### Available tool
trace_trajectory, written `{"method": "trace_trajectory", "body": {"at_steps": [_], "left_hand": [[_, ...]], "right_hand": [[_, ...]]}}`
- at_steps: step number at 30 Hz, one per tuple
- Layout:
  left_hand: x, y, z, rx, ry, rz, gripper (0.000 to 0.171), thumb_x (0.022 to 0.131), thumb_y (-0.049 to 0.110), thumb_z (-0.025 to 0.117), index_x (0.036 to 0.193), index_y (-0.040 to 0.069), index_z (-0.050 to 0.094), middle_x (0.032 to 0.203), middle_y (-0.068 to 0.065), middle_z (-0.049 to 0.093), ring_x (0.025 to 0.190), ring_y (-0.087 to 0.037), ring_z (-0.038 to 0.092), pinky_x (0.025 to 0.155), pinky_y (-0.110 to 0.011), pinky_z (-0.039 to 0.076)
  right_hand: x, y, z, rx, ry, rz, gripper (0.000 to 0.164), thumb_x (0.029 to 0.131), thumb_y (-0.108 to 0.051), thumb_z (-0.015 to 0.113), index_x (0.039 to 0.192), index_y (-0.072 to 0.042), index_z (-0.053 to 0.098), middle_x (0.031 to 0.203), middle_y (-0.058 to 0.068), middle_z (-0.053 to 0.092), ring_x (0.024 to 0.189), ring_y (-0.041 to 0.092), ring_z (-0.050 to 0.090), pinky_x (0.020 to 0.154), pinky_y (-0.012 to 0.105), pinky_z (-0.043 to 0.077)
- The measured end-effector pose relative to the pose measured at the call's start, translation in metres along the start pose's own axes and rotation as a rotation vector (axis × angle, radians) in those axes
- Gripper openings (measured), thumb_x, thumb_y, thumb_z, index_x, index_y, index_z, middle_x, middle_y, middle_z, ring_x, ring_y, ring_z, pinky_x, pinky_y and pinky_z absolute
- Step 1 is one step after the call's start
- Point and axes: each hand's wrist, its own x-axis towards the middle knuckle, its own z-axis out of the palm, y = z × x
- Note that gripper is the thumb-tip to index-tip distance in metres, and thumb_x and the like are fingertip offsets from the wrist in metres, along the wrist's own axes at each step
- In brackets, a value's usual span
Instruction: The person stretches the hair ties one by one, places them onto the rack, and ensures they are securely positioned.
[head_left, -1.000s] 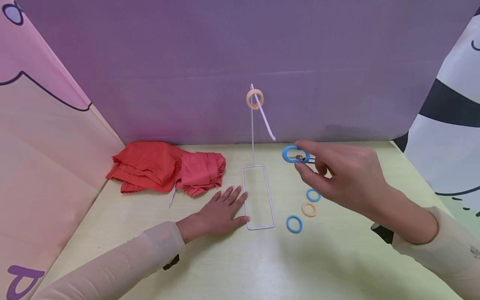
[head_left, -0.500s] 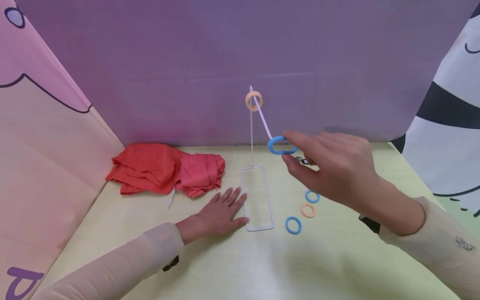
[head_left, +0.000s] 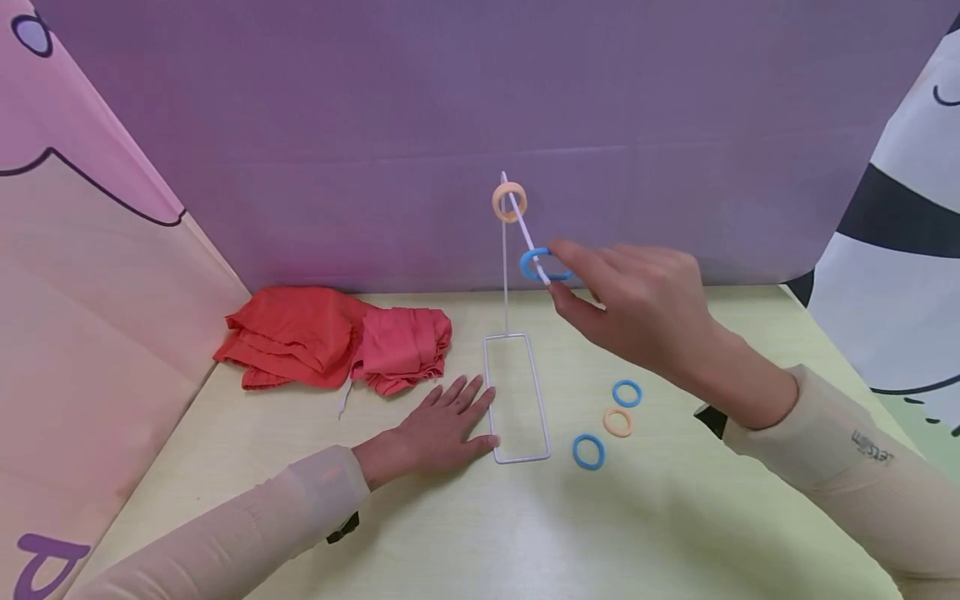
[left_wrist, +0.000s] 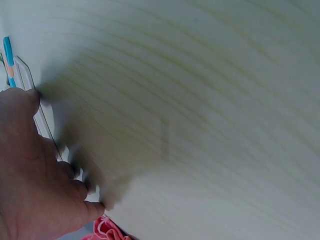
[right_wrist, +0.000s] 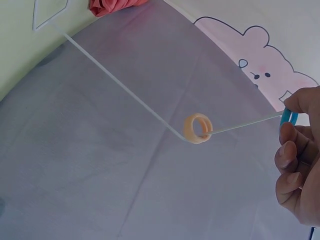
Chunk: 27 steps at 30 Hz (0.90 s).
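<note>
Between thumb and index finger, my right hand [head_left: 637, 300] pinches a blue ring [head_left: 525, 263] at the free end of the white wire stand's arm [head_left: 525, 232]. The arm's tip shows in front of the ring's lower edge, so the ring appears to be around it. Farther up the arm hangs peach ring material [right_wrist: 190, 129], thick enough in the right wrist view that it may be more than one ring. My left hand [head_left: 438, 433] lies flat on the table, fingers spread, with thumb and index fingertip on the left side of the stand's rectangular base [head_left: 538, 392].
Right of the base lie a blue ring [head_left: 615, 395], a peach ring [head_left: 608, 422] and a nearer blue ring [head_left: 577, 455]. Folded red cloth [head_left: 300, 333] and a smaller pinkish-red cloth bundle [head_left: 401, 346] sit at the left. A purple curtain [head_left: 337, 167] hangs behind the table.
My right hand has moved left and up, bringing the blue ring from beside the stand onto the arm's tip. My left hand has stayed in place on the base.
</note>
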Motion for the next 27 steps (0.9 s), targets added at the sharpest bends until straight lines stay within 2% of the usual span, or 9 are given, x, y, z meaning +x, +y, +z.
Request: {"method": "trace_trajectory", "body": {"at_steps": [5,14,19,27], "left_hand": [[0.000,0.000,0.000,-0.008,0.001,0.000,0.081,0.099,0.065,0.039,0.163,0.024,0.010,0.171,-0.003,0.005,0.158,-0.029,0.002,0.126,-0.057,0.009],[0.000,0.000,0.001,-0.016,0.002,-0.001,0.080,0.099,0.065,0.039,0.163,0.025,0.010,0.171,-0.002,0.004,0.158,-0.029,0.001,0.126,-0.056,0.008],[0.000,0.000,0.003,-0.028,0.017,0.014,0.079,0.100,0.063,0.039,0.163,0.022,0.013,0.171,-0.005,0.007,0.158,-0.030,0.003,0.126,-0.057,0.010],[0.000,-0.001,0.002,-0.023,0.013,0.018,0.079,0.101,0.062,0.039,0.163,0.021,0.012,0.171,-0.005,0.006,0.158,-0.031,0.003,0.126,-0.057,0.010]], "right_hand": [[0.005,0.007,0.011,-0.054,-0.031,-0.004,0.024,0.086,-0.019,0.070,0.110,-0.013,0.070,0.054,0.000,0.054,0.044,0.016,0.046,0.038,0.028,0.022],[0.011,0.023,0.038,-0.115,-0.068,0.036,0.018,0.092,-0.020,0.061,0.106,-0.013,0.070,0.050,-0.001,0.048,0.040,0.017,0.038,0.038,0.030,0.018],[0.013,0.030,0.049,-0.112,-0.074,0.061,0.018,0.093,-0.020,0.059,0.105,-0.012,0.069,0.051,-0.001,0.048,0.040,0.017,0.038,0.037,0.030,0.019],[0.016,0.036,0.064,-0.097,-0.077,0.090,0.018,0.097,-0.022,0.058,0.105,-0.010,0.068,0.049,0.000,0.044,0.040,0.017,0.032,0.039,0.030,0.016]]}}
